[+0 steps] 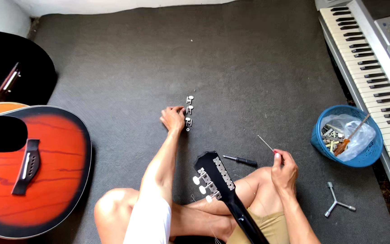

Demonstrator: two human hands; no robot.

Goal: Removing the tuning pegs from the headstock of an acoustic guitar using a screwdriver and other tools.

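Observation:
I sit cross-legged on a dark grey mat (231, 58). A black guitar headstock (214, 174) with white tuning pegs rests across my legs. My left hand (173, 118) reaches forward onto the mat, its fingers touching a strip of silver tuning machines (188, 111) that lies there. My right hand (284, 169) is raised above my right knee and grips a thin screwdriver (266, 143) with its shaft pointing up and left. A second, black-handled screwdriver (241, 160) lies on the mat between the headstock and my right hand.
A red sunburst guitar body (37, 171) lies at the left, a black guitar (10, 68) behind it. An electronic keyboard (371, 68) runs along the right. A blue basket (345, 135) holds small parts and a screwdriver. A three-armed metal wrench (336, 202) lies near my right knee.

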